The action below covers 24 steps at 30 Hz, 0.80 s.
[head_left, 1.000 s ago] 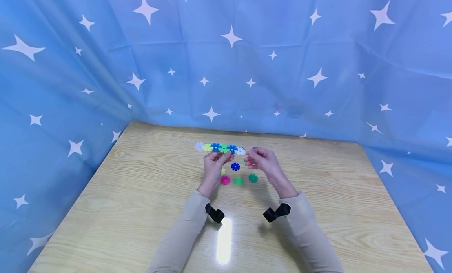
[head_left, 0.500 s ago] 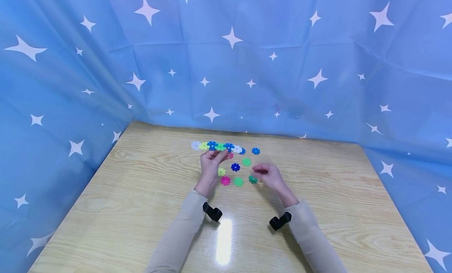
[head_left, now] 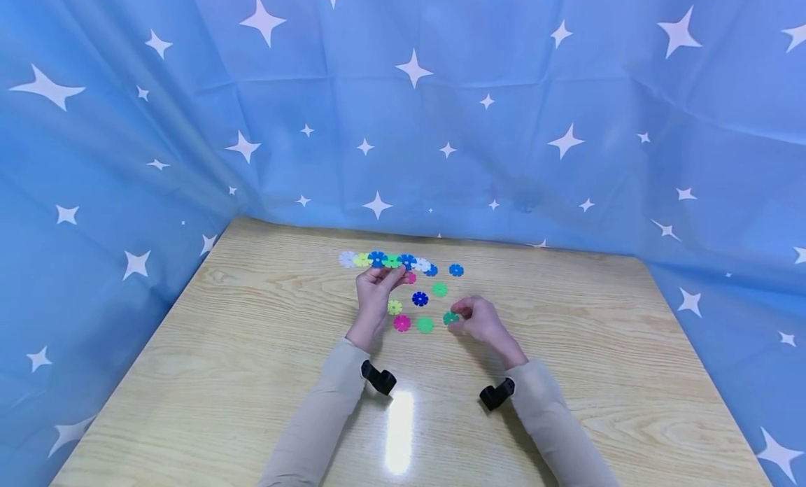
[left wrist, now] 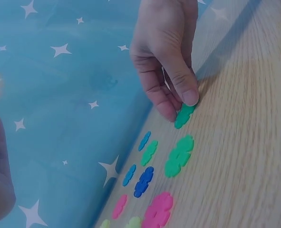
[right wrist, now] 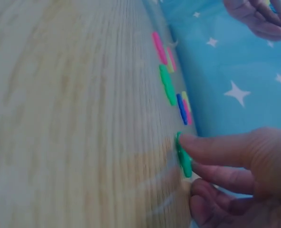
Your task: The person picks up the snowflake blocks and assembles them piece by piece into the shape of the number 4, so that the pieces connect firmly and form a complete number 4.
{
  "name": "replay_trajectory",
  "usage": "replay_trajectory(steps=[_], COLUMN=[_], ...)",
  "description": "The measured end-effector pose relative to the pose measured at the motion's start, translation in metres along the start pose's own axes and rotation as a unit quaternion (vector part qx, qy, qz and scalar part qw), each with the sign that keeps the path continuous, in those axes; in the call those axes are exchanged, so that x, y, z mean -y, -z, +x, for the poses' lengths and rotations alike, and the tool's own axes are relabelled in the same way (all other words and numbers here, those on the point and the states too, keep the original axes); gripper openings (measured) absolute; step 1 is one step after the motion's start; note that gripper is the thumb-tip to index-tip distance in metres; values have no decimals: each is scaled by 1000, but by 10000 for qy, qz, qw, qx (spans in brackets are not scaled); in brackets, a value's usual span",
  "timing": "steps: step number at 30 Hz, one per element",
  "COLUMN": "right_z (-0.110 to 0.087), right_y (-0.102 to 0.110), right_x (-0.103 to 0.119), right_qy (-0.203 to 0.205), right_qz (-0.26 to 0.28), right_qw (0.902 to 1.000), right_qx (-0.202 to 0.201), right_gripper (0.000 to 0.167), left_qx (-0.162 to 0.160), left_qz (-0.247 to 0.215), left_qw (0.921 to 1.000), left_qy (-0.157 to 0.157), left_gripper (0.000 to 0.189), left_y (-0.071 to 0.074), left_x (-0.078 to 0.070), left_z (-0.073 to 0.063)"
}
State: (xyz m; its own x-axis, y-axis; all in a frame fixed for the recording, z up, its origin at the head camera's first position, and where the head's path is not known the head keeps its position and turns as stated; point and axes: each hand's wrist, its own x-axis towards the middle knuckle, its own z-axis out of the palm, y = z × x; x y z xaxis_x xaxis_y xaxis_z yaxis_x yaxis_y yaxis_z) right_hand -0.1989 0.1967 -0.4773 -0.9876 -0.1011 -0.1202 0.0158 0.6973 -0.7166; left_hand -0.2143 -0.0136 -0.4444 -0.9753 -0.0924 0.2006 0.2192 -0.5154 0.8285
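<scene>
Reaching down at the near right of a scatter of notched plastic discs, a person's right hand (head_left: 481,320) has its thumb and fingertips at opposite edges of a dark green disc (head_left: 450,318) that lies flat on a wooden table (head_left: 252,347), in what looks like a light pinch. The left hand (head_left: 373,291) pinches a row of joined discs (head_left: 393,260) from below, close to its right end, and holds it up off the table: pale, yellow, blue, green, blue and white from left to right. The main risk seems to be that pinch on the green disc: it is thin and smooth, so fingers catching only its rim could skid off or push it along the wood. A sideways slip might nudge the brighter green disc (head_left: 425,325) near it. The row could suffer too. Gripped off-centre, its long left part hangs unsupported, and a slack hold could let it tip, bend or come apart at a slot. Sinking lower, it might also knock the blue disc (head_left: 431,270) seen just beyond its white end; how firmly the joints fit cannot be told.
</scene>
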Motion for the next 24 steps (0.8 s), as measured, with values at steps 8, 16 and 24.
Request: replay_trajectory(steps=[8, 16, 24], right_z=[1, 2, -2], right_y=[1, 1, 5], right_x=[5, 4, -1], right_qy=[-37, 43, 438], right_qz=[-262, -109, 457], right_qw=[9996, 9998, 9980], right_qx=[91, 169, -79], right_gripper=[29, 28, 17], left_qx=[53, 16, -17], left_qz=[-3, -16, -68], left_qw=[10000, 10000, 10000], left_qy=[-16, 40, 61], left_gripper=[22, 20, 13], left_y=[1, 1, 2], left_x=[1, 2, 3], left_z=[0, 0, 0])
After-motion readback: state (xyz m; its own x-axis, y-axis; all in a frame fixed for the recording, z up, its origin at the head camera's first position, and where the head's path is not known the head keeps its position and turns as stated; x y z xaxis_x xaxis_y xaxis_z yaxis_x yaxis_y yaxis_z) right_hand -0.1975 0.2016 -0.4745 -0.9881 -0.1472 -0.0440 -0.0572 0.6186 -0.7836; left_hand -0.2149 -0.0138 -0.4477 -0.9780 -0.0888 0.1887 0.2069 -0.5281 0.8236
